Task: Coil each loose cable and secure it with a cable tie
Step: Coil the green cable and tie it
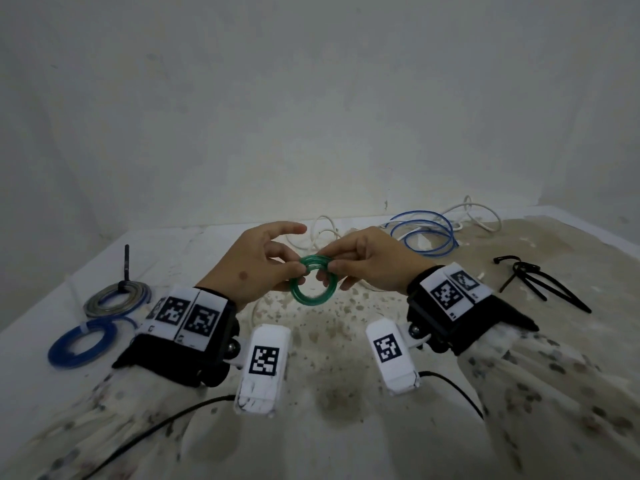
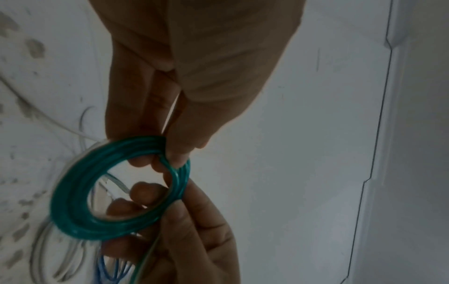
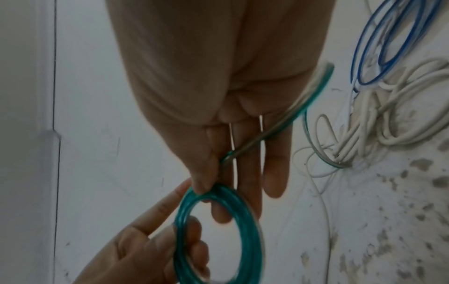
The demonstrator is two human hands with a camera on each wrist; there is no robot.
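Midway above the stained tabletop (image 1: 346,341), a green cable coil (image 1: 313,289) is pinched by both hands: left hand (image 1: 252,268) fingers gripping its near rim, right hand (image 1: 374,261) fingers clamping its top, loose blue cable (image 1: 426,233) lying beyond the coil.

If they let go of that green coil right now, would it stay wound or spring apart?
Probably it would spring looser: the green coil has no tie on it, and both the left hand and right hand pinch it. It looks springy, since the loose blue cable lies in open loops. A free tail might unwind first.
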